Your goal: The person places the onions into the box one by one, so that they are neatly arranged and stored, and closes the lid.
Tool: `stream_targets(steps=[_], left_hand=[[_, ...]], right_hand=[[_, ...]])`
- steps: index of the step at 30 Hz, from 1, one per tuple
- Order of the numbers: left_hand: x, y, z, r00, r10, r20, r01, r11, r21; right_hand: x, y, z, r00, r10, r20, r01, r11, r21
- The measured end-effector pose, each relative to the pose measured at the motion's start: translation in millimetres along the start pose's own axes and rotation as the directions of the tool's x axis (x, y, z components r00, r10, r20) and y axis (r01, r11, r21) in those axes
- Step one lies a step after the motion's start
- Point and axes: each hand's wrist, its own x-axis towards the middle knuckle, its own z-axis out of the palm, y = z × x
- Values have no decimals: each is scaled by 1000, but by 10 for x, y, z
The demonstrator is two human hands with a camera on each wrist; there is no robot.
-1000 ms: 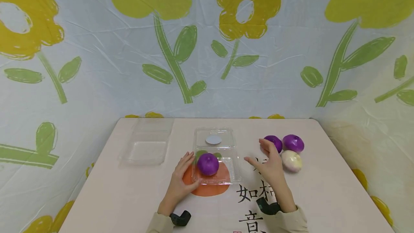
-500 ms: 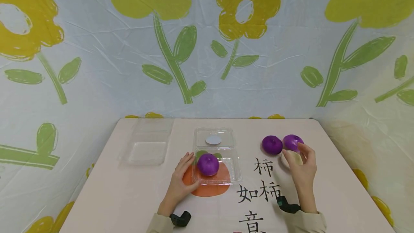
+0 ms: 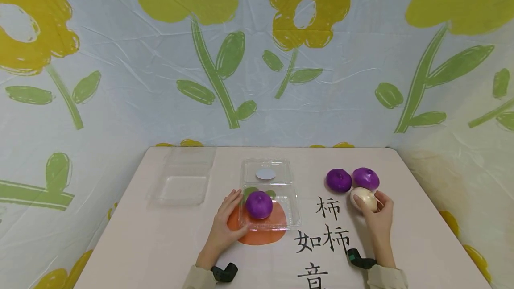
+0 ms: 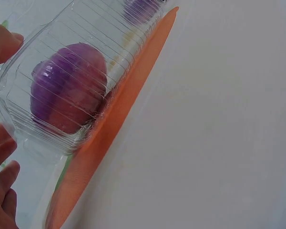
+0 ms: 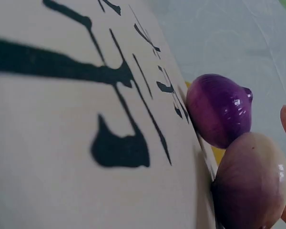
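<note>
Right hand [image 3: 379, 220] grasped the white onion [image 3: 363, 199] on the worktop [image 3: 160, 244] — dark onion [image 3: 338, 180] and bright onion [image 3: 366, 178] crowded its far side. Left hand [image 3: 225, 222], fingers loose, touched the plastic box [image 3: 286, 204]; boxed onion [image 3: 259, 204] sat inside, left half. Second box [image 3: 180, 188] lay farther left.

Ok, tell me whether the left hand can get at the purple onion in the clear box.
Probably yes: the left hand is at the edge of the clear box, the purple onion sits close by, and the lid lies folded back, leaving the top open.
</note>
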Motion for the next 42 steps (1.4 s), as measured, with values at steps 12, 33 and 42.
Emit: stream_targets(steps=[12,33,42], left_hand=[[-15,36,-6,1000,15,-17,-14,1000,17],[19,-3,0,1000,6,-1,-6,1000,14],[4,31,-4,1000,-22,8,22,1000,15]], right_hand=[[-72,112,31,999,-11,45,14,997,-76],[-32,-62,-21,999,-8,40,12,995,-98],[-15,-320,-50,998,-45,43,48,997,-68]])
